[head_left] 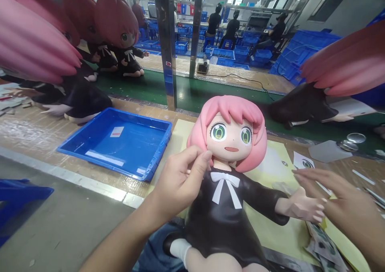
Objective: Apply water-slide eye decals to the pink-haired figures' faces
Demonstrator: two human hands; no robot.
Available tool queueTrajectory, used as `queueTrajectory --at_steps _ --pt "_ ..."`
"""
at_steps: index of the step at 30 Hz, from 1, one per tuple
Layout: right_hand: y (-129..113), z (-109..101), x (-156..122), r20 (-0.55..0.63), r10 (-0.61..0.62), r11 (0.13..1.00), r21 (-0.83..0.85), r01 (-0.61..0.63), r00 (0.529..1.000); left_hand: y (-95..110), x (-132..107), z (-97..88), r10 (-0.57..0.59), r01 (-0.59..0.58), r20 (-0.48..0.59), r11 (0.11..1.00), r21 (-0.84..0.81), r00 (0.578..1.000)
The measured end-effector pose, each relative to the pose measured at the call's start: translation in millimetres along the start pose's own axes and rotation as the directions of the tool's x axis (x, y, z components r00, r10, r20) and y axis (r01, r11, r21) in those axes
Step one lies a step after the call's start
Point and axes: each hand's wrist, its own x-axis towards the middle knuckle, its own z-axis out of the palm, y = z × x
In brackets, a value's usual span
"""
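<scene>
A large pink-haired doll figure [230, 220] in a black dress with a white bow leans back over my lap, its face up. It has green eyes and an open mouth. My left hand [182, 178] is closed beside its cheek and hair, thumb and forefinger pressed together. What sits between those fingers is hidden, as is the figure's arm on that side. My right hand [345, 200], slightly blurred, is just beyond the figure's outstretched hand, fingers extended and nothing visible in them. Near its fingertips lies a white paper piece with a printed green eye [306, 162].
A blue tray [144, 176] stands on the bench to the left. More pink-haired figures [117, 21] line the left, and another [345, 59] is at the right. Yellow paper [278, 152] and a round metal-lidded container [349, 145] lie on the bench. Several people sit in the background.
</scene>
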Motion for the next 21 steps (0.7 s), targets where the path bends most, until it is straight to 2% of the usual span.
queueTrajectory --at_steps 2,3,6,8,11,14,18,21 --pt "-23.4 -2.9 1.5 -0.013 0.199 0.948 0.255 -0.189 0.980 -0.7 1.3 -1.0 0.017 -0.017 0.003 1.000 -0.006 1.000" --pt "-36.6 -1.6 0.5 0.005 0.268 0.862 0.444 -0.242 0.963 -1.0 2.4 -1.6 0.019 -0.019 0.005 1.000 -0.009 1.000" --pt "-75.0 11.8 -8.2 0.110 0.168 0.652 0.733 -0.195 0.980 -3.2 6.0 -3.8 0.018 -0.018 0.004 0.999 -0.043 1.000" --pt "-95.8 24.5 -16.0 0.113 0.116 0.565 0.810 -0.159 0.987 -7.1 7.1 -5.9 0.020 -0.020 -0.007 0.994 -0.106 1.000" --pt "-115.6 40.6 -23.7 0.038 0.186 0.469 0.875 -0.123 0.982 -18.3 5.1 -10.1 0.067 -0.072 -0.031 0.967 -0.246 0.997" --pt "-121.9 49.2 -24.9 -0.020 0.246 0.446 0.890 -0.095 0.969 -32.1 -0.2 -13.0 0.087 -0.096 -0.040 0.938 -0.334 0.995" --pt "-121.0 52.7 -24.6 -0.073 0.269 0.444 0.894 -0.056 0.960 -44.1 -6.1 -9.0 0.014 -0.021 -0.023 0.949 -0.316 1.000" --pt "-120.7 53.8 -26.6 -0.089 0.271 0.447 0.893 -0.043 0.959 -47.1 -7.7 -2.7 0.031 -0.052 -0.075 0.953 -0.299 0.997"
